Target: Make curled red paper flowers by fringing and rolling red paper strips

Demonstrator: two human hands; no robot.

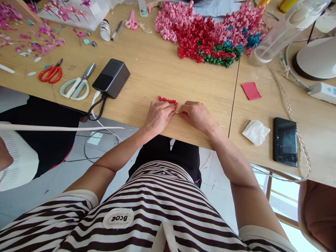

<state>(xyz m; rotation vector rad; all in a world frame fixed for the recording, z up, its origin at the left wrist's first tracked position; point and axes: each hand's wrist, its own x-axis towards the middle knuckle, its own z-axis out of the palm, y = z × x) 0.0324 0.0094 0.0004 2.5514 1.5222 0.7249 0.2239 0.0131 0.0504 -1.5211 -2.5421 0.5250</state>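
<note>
Near the table's front edge, my left hand (160,115) is closed, its fingertips pinching a red ruffled strip (167,100). The strip's crinkled part lies beyond the fingers, and its flat end bends down at the right. Just beside it, my right hand (195,113) is also closed, thumb and fingers pinching a thin pale stick (176,112) that spans the small gap between both hands. How the strip meets the stick is hidden by the left fingertips.
A black power bank (112,77) with cables, white-handled scissors (76,87) and red-handled snips (51,72) lie left. Pink, red and green ruffled flowers (194,35) heap at the back. At right are a red square (251,91), crumpled tissue (256,132) and a phone (285,141).
</note>
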